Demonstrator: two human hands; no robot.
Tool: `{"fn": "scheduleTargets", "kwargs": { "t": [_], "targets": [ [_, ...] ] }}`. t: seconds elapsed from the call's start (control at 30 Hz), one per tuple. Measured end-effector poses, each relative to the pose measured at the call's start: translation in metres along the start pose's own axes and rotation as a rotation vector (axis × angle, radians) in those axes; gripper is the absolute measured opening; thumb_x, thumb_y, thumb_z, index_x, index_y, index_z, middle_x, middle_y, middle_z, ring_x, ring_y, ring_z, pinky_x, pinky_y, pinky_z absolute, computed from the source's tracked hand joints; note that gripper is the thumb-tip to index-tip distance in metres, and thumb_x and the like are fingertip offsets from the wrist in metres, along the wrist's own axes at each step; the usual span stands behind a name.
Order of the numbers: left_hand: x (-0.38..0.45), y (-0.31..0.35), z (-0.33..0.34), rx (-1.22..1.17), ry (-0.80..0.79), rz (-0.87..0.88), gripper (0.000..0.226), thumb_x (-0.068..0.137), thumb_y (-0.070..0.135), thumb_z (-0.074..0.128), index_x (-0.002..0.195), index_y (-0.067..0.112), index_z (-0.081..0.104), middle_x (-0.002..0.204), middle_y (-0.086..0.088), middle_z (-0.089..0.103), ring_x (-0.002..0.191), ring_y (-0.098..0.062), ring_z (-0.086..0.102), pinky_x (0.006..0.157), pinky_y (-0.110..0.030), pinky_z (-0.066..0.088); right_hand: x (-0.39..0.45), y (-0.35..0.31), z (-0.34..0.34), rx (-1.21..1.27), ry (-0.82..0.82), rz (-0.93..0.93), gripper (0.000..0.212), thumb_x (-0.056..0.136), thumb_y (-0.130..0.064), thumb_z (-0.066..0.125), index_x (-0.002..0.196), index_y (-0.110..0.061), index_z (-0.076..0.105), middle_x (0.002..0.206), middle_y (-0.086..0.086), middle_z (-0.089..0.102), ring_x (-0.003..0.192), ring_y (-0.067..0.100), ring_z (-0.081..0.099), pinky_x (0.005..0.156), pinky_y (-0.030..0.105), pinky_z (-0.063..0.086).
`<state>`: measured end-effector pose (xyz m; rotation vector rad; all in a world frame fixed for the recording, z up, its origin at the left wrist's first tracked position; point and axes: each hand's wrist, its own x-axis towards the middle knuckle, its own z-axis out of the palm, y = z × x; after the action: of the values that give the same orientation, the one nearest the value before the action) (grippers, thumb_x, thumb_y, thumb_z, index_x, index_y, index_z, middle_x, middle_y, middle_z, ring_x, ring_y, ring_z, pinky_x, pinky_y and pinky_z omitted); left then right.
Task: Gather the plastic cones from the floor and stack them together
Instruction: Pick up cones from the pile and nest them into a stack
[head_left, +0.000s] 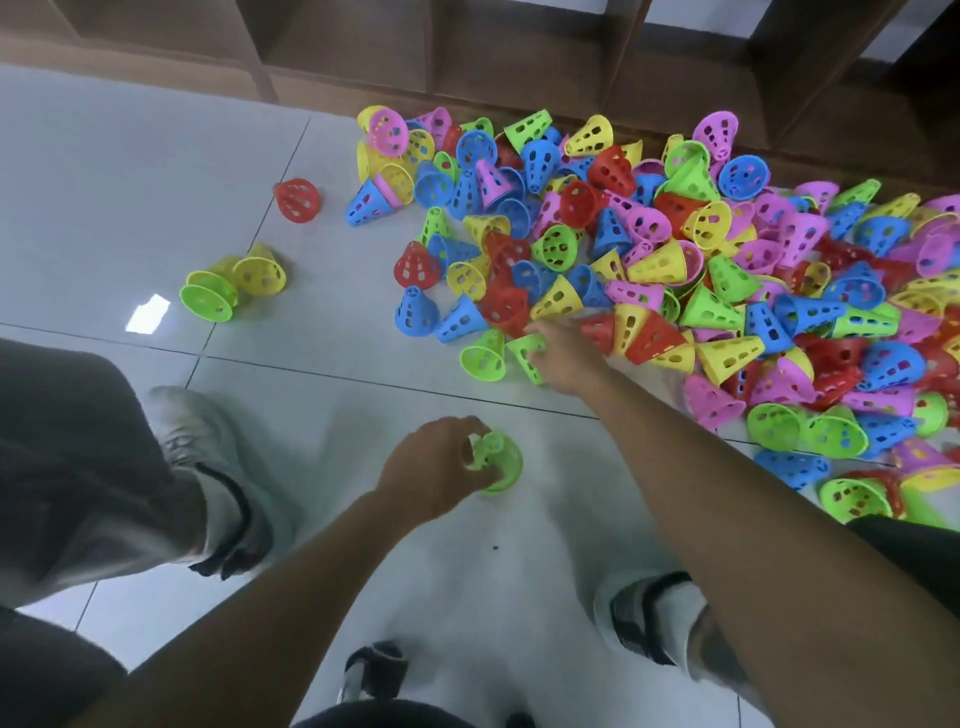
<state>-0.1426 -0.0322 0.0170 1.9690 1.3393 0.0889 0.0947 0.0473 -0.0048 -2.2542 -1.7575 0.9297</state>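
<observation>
Nearest us on the tiled floor (322, 156), our left hand (434, 470) pinches the narrow top of a small green stack (496, 462), fingers curled round it, its wide rim resting on the tile between our two shoes. We should keep that stack upright and steady, since the next cone has to slide down over its tip.

Just beyond, at the near edge of the pile, our right hand (563, 353) is down on a loose green cone (527, 356) lying on its side; the fingers seem to curl onto its wall, though blur keeps us from telling how firm the hold is. We judge the best move is to take it by the narrow end, turn the wide mouth downward, and lower it straight over the stack so the two nest without jamming. A second green cone (484, 359) lies just beside it, an easy next pick.

Farther off, the big mixed pile (675, 249) spreads toward the far right along the wooden shelving (519, 52), with most cones still loose. Toward the far left, well apart, lie a green and yellow pair (234, 286) and a lone red cone (297, 200).
</observation>
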Motion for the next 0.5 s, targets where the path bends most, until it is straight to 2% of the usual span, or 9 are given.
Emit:
{"fn": "scheduleTargets", "kwargs": {
  "t": [0.1,0.23,0.3,0.4,0.5],
  "targets": [
    [0.003,-0.010,0.006,-0.017,-0.010,-0.006,0.043,0.070,0.057,0.074,0.109,0.041,0.065,0.087,0.014,0.061,0.084,-0.011,0.059,0.079,-0.032,0.052,0.008,-0.003,0.003,-0.094,-0.018,-0.003,0.042,0.096,-0.022,0.061,0.138,-0.020,0.054,0.146,0.013,0.040,0.127,0.032,0.051,0.105,0.041,0.042],
    [0.008,-0.026,0.005,0.022,-0.014,-0.007,0.049,0.071,0.055,0.076,0.117,0.040,0.067,0.096,0.013,0.065,0.090,-0.015,0.063,0.078,-0.032,0.051,0.013,-0.011,0.002,-0.197,0.039,-0.001,0.017,0.095,-0.021,0.059,0.112,-0.021,0.064,0.127,0.010,0.052,0.106,0.031,0.059,0.090,0.042,0.051],
    [0.013,-0.033,0.000,0.072,-0.016,-0.005,0.050,0.075,0.049,0.079,0.122,0.036,0.067,0.103,0.010,0.067,0.095,-0.018,0.064,0.079,-0.032,0.050,0.012,-0.015,0.000,-0.266,0.054,-0.013,0.011,0.095,-0.019,0.058,0.102,-0.019,0.067,0.126,0.008,0.052,0.103,0.031,0.060,0.086,0.041,0.052],
    [0.023,-0.048,-0.010,0.144,-0.014,-0.036,0.055,0.077,0.046,0.078,0.128,0.031,0.066,0.115,0.006,0.068,0.105,-0.021,0.064,0.084,-0.032,0.049,0.013,-0.017,-0.005,-0.307,0.058,-0.039,0.004,0.092,-0.017,0.064,0.091,-0.018,0.069,0.129,0.007,0.051,0.105,0.030,0.060,0.088,0.040,0.051],
    [0.032,-0.068,-0.026,0.163,-0.021,-0.119,0.057,0.078,0.044,0.076,0.132,0.032,0.063,0.125,0.006,0.066,0.114,-0.021,0.061,0.089,-0.030,0.046,0.015,-0.022,-0.015,-0.306,0.015,-0.052,0.010,0.092,-0.022,0.068,0.082,-0.023,0.065,0.115,0.003,0.058,0.108,0.027,0.057,0.090,0.039,0.049]
  ]
}}
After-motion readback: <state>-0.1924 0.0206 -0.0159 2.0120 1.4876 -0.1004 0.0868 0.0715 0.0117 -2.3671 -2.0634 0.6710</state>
